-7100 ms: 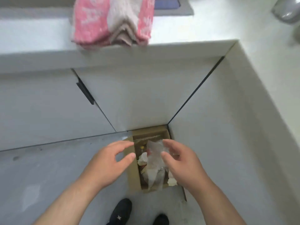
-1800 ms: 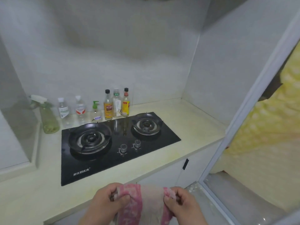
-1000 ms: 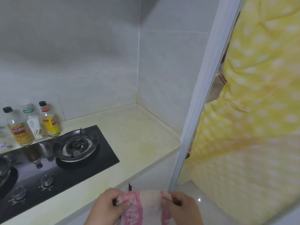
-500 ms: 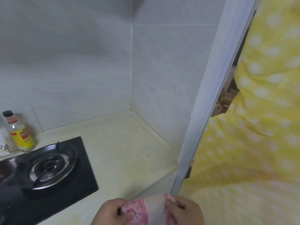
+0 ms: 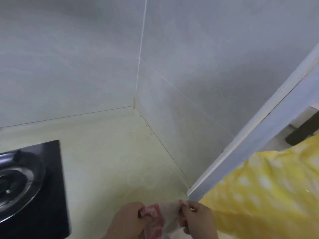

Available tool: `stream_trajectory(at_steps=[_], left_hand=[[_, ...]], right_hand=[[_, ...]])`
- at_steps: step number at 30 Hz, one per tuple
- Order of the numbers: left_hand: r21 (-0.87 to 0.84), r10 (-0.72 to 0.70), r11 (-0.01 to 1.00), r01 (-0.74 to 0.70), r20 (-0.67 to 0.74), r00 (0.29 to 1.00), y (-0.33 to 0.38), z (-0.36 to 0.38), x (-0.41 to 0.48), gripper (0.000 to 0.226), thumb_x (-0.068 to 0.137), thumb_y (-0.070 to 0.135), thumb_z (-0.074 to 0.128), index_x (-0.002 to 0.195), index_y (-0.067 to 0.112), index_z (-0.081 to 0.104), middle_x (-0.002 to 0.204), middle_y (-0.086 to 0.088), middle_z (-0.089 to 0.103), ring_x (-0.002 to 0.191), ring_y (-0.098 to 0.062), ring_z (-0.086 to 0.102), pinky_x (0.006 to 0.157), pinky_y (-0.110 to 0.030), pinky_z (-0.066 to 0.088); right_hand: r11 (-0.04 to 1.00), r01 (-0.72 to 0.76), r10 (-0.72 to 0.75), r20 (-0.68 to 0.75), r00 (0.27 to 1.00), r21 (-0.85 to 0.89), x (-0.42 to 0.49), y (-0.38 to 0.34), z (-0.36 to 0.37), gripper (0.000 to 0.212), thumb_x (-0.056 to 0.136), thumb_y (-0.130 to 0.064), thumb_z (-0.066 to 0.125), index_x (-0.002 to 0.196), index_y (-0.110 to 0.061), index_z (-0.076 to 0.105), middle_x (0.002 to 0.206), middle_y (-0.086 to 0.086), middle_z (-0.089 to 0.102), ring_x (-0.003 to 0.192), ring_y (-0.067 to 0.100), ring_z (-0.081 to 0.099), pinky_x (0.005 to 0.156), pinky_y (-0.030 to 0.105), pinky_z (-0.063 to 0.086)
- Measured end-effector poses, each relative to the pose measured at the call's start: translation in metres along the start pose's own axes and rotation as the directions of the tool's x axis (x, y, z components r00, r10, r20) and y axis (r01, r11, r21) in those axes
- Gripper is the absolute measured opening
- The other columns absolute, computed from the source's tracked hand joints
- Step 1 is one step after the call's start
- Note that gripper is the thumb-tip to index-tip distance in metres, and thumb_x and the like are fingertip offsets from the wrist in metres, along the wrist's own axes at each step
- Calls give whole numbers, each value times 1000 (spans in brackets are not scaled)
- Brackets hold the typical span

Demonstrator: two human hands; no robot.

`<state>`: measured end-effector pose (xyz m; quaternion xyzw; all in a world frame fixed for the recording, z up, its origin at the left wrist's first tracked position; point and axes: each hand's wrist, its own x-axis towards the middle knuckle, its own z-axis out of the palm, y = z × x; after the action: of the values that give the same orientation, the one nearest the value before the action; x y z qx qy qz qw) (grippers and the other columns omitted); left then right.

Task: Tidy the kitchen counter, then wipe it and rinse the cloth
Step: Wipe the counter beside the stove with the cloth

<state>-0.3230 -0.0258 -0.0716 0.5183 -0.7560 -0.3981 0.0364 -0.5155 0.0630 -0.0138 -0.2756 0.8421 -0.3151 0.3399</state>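
Item one, far left: a black glass gas hob (image 5: 34, 195) with a round steel burner ring (image 5: 15, 183), set into the worktop and cut off by the edge of the view. Item two: a pale cream stone-look worktop (image 5: 112, 169) running back to a corner of grey-white glazed wall tiles (image 5: 86, 57), with faint yellowish staining and a few dark specks along the right-hand joint. Item three, at the near edge: our left hand (image 5: 127, 221), fingers curled and pinching one end of the cloth. Item four: a pink-and-beige towelling cloth (image 5: 153, 218), stretched between both hands just above or at the front of the worktop; we cannot tell whether it touches the surface. Item five: our right hand (image 5: 198, 219), thumb and fingers clamped on the other end. Item six: a white painted door frame (image 5: 259, 140). Item seven, far right: a yellow fabric with white dots (image 5: 259, 195). Progress, as we judge it: with the cloth in hand, we are at the start of the wiping step. The cloth is not yet laid flat to the surface, so the wipe itself and the rinse remain.
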Motion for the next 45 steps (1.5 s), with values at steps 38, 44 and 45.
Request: stream_trajectory(at_steps=[38,44,45], left_hand=[[166,-122,968,191,-355,927,-67,11,15,49,78,50,47,113,26,70,118,11,68,102,-7,67,87,-14,46],[216,-7,974,69,-278,960,-61,8,59,71,84,57,39,147,24,39,154,10,32,141,-8,34,116,-27,15],[230,21,972,43,-267,963,-58,9,69,74,83,58,36,149,24,34,156,9,28,143,-9,30,118,-28,13]], right_hand=[[287,710,-621,439,649,-643,154,40,109,80,91,-59,35,137,4,51,142,27,49,134,41,46,115,45,20],[348,742,-615,457,642,-574,184,1,136,86,91,-61,23,153,-2,23,160,18,22,149,33,19,121,35,-1],[379,753,-616,461,639,-538,191,-4,138,86,91,-61,20,155,-4,17,162,14,16,151,29,12,121,31,-6]])
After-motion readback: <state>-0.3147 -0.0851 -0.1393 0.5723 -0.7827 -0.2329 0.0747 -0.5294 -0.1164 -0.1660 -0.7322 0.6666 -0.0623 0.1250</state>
